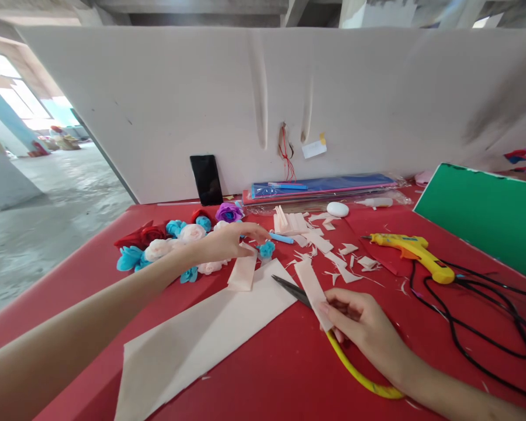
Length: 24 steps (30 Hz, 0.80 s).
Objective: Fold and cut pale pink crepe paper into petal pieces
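My right hand (359,318) is closed around scissors (291,289) with a yellow handle and also pinches a pale pink crepe paper strip (309,283). The dark blades point left over a larger pale pink paper sheet (201,336). My left hand (234,238) reaches over the paper flowers, fingers stretched forward and thumb lower. Under its thumb side lies a short pale paper piece (242,272); whether the thumb touches it is unclear. A small blue paper flower (267,249) sits just right of these fingers. White rosettes (158,249) lie partly hidden behind my left forearm.
Paper scraps (344,272) and a stack of cut pieces (290,223) lie mid-table. A yellow glue gun (414,248) with a looping black cord (458,333) is at right, near a green board (482,216). A phone (206,180) leans on the white panel (166,105).
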Available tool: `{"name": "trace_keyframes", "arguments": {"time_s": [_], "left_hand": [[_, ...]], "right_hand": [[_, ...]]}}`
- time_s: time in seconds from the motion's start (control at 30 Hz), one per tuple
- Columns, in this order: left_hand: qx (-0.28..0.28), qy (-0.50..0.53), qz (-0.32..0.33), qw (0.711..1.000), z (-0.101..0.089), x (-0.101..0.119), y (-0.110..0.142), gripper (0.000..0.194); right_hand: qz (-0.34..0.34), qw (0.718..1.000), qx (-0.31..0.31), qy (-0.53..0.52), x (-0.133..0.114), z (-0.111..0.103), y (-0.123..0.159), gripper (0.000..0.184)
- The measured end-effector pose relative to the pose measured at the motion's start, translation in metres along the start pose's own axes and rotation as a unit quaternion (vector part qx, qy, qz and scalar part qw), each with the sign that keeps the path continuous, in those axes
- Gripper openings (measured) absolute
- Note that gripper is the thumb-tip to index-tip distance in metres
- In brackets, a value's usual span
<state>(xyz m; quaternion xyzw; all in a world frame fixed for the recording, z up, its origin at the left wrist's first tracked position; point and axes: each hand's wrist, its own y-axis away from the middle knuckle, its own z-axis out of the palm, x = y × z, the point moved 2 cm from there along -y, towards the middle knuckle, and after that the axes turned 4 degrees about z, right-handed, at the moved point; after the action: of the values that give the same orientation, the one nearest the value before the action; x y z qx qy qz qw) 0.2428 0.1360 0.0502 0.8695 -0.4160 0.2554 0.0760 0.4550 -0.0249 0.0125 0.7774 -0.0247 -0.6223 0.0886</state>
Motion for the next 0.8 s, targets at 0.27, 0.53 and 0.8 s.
{"name": "trace_keyframes", "arguments": {"time_s": [0.27,0.53,0.8], "left_hand": [[0.084,0.004,-0.107,0.991,0.014,0.003,-0.01,0.022],[0.023,-0.03,-0.137,0.99,0.033,0.005,-0.027,0.027],[0.091,0.121,-0.118,0.981,0.026,0.029,-0.01,0.018]], "right_hand": [[0.004,1.0,-0.003,0.004,0.001,-0.001,0.0,0.03],[-0.005,1.0,-0.008,0.004,0.004,0.0,-0.001,0.031],[0.009,0.99,-0.003,-0.138,0.004,-0.005,-0.003,0.027]]}}
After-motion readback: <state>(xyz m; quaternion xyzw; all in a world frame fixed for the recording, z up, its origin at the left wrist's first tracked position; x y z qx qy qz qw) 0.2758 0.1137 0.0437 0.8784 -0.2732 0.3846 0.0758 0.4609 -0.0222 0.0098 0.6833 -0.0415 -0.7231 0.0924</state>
